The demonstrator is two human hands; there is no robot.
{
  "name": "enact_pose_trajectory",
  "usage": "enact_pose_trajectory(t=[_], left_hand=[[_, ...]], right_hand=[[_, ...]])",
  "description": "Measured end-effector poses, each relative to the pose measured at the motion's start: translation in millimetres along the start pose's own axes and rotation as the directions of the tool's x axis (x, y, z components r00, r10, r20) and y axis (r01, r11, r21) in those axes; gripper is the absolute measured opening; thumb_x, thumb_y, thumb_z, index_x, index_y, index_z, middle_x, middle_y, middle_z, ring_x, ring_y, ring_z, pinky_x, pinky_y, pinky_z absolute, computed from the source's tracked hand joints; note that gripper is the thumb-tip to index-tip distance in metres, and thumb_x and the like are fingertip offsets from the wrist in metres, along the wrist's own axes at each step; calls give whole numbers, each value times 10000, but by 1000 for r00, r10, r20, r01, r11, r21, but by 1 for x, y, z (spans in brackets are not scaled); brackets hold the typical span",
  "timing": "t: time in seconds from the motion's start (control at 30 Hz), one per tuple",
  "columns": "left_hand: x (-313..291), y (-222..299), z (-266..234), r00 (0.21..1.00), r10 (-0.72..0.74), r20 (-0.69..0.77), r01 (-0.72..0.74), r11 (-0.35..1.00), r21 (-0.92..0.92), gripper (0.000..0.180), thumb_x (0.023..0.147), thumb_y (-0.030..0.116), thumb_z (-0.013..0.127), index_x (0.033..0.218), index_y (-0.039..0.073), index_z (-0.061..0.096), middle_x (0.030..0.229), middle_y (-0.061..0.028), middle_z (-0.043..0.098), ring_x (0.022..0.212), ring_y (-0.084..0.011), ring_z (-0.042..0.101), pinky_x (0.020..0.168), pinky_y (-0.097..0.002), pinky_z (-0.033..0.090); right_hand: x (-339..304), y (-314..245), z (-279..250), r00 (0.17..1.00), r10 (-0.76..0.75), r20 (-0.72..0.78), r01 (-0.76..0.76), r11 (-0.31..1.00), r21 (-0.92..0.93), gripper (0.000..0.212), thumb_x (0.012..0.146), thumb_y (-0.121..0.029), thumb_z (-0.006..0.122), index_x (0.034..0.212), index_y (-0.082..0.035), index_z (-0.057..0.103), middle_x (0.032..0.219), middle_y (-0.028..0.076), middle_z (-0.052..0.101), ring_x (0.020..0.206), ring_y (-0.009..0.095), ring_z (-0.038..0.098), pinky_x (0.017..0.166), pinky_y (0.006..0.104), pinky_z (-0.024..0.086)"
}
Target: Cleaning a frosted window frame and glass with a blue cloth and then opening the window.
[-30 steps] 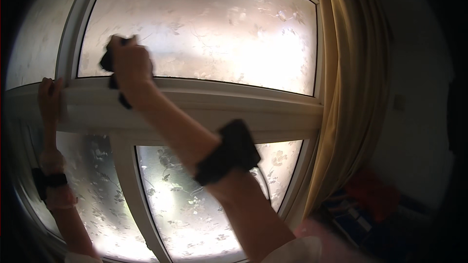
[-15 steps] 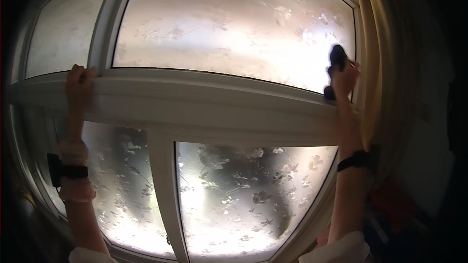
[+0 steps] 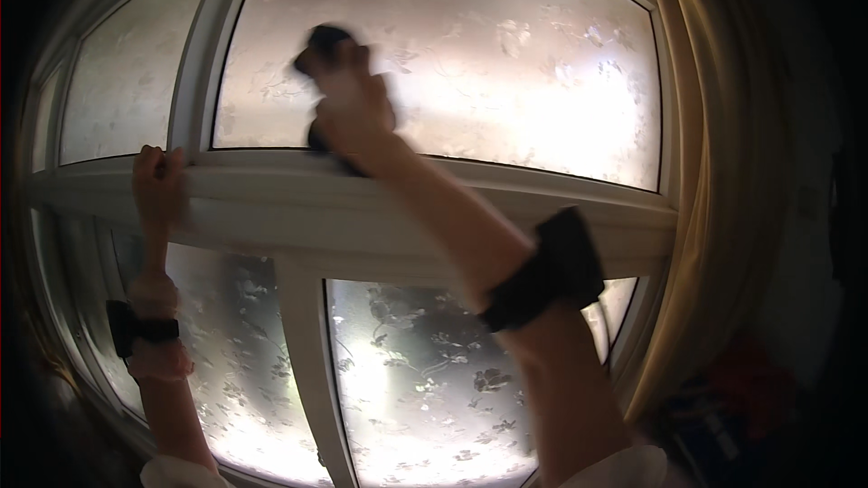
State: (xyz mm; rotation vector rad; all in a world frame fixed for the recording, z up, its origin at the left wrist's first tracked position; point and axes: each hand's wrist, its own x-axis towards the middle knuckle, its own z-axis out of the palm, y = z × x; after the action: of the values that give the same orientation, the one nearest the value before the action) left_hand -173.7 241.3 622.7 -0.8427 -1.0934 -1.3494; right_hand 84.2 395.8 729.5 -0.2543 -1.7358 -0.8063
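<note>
My right hand (image 3: 357, 113) is closed on a dark, wadded cloth (image 3: 325, 39), blurred by motion. It is at the lower left part of the large upper window pane (image 3: 470, 72), which is frosted with a leaf and flower pattern. Dark folds of the cloth show past the fingers on both sides. At far left, my left hand (image 3: 160, 183) has its fingers curled over the ledge of the pale window frame (image 3: 416, 230), beside an upright bar. Each forearm carries a black strap with a dark box.
Below the crossbar sit two patterned lower panes (image 3: 425, 389), parted by an upright bar (image 3: 307, 361). A narrower frosted pane (image 3: 127, 72) lies at upper left. A yellowish curtain (image 3: 692, 126) hangs at the right, with dark and red items (image 3: 732, 398) low beside it.
My right hand has swept the cloth from the pane's right edge across to its lower left. The left hand keeps its place on the frame; the view has shifted slightly.
</note>
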Motion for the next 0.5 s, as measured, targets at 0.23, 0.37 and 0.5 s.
enact_pose_trajectory(t=[0.23,0.37,0.5], left_hand=[[9,-4,5,998,57,28,-56,998,-28,346,818,158,658,662,-11,400,655,-83,369,612,-213,362,581,-343,332],[-1,-7,-4,997,47,66,-45,999,-24,334,808,155,666,652,-12,421,657,-84,390,619,-216,384,586,-343,342],[5,15,6,999,35,33,-33,997,-64,330,802,169,673,651,-13,442,665,-88,419,630,-226,406,596,-351,355]], right_hand=[[-25,66,-16,972,-209,-108,199,975,-96,490,768,-60,556,1170,-335,600,1197,95,526,996,275,558,741,383,505],[-57,192,-68,956,136,-261,-180,972,-153,504,821,-44,455,1283,-234,519,1111,131,546,905,347,546,807,443,500],[-75,299,-132,633,573,-521,-766,560,-316,459,889,-379,468,1343,-314,447,1196,190,468,1020,433,511,794,532,486]])
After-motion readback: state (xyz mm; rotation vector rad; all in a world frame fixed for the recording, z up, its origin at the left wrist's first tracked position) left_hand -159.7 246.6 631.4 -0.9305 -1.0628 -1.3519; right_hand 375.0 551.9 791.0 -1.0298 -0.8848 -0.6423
